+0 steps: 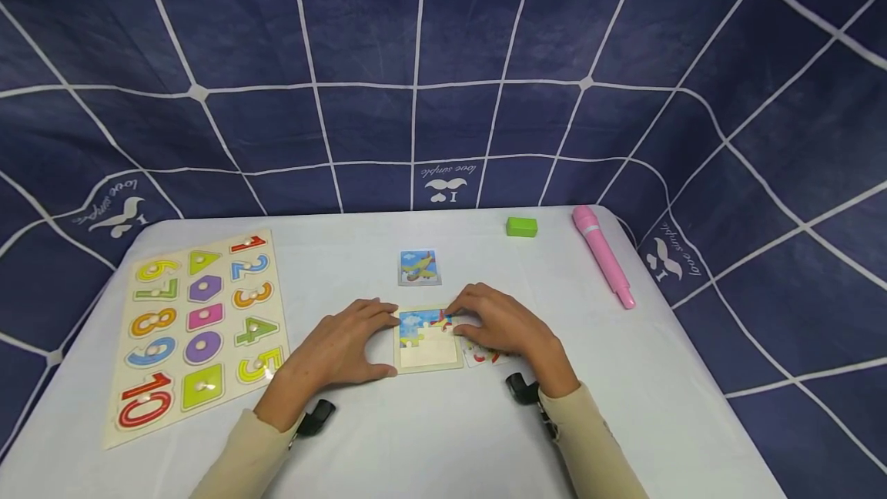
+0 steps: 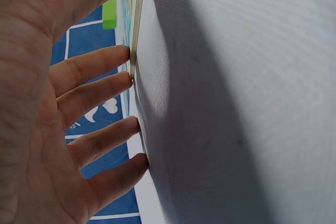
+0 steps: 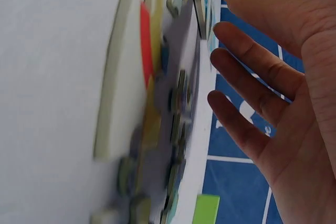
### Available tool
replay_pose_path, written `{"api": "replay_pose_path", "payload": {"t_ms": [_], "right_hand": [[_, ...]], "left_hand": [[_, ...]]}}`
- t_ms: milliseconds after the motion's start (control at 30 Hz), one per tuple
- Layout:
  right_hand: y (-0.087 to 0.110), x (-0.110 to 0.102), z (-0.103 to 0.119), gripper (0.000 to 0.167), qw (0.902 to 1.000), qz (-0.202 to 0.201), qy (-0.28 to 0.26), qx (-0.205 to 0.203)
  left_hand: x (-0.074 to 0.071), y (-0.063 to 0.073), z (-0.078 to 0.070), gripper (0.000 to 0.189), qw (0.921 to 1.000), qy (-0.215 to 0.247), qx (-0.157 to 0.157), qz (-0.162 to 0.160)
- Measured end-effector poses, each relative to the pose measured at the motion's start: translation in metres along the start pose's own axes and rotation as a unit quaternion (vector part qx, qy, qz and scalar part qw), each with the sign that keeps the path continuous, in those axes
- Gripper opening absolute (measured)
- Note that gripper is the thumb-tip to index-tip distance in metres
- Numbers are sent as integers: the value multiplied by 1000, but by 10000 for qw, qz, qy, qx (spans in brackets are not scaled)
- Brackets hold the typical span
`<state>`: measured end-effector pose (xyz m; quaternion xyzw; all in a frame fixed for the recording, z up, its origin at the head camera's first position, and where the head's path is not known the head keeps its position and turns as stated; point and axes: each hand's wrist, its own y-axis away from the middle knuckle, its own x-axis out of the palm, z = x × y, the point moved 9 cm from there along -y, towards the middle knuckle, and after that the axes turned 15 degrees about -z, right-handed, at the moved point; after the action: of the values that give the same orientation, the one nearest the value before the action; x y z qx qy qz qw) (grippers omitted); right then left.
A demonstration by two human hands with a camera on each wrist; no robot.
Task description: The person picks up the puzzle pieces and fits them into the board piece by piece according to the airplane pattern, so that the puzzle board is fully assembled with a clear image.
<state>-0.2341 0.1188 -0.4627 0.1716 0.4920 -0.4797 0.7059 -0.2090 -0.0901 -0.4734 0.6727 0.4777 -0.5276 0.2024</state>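
Observation:
A small wooden jigsaw tray [image 1: 438, 353] lies at the table's middle, partly filled with blue-sky puzzle pieces [image 1: 413, 321] along its top and left. My left hand [image 1: 344, 343] rests at the tray's left side, fingers spread, fingertips at its edge; the left wrist view shows that thin edge [image 2: 137, 24]. At the upper right corner, fingertips of my right hand [image 1: 499, 319] touch a piece with red on it [image 1: 440, 319]. Below that hand lie loose puzzle pieces [image 3: 152, 114], largely hidden in the head view.
Behind the tray lies an airplane picture card [image 1: 419, 267]. A number-and-shape peg board [image 1: 235, 260] covers the table's left. A green block [image 1: 521, 227] and a pink microphone-shaped toy [image 1: 605, 256] lie at the back right. Dark blue cloth [image 1: 367, 125] hangs behind the table.

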Motion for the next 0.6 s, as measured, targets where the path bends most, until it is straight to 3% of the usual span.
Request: {"api": "replay_pose_path", "payload": {"t_ms": [600], "right_hand": [[20, -13, -25, 34, 9991, -74, 132, 395]], "left_hand": [[0, 0, 0, 77, 10000, -22, 23, -20]]}}
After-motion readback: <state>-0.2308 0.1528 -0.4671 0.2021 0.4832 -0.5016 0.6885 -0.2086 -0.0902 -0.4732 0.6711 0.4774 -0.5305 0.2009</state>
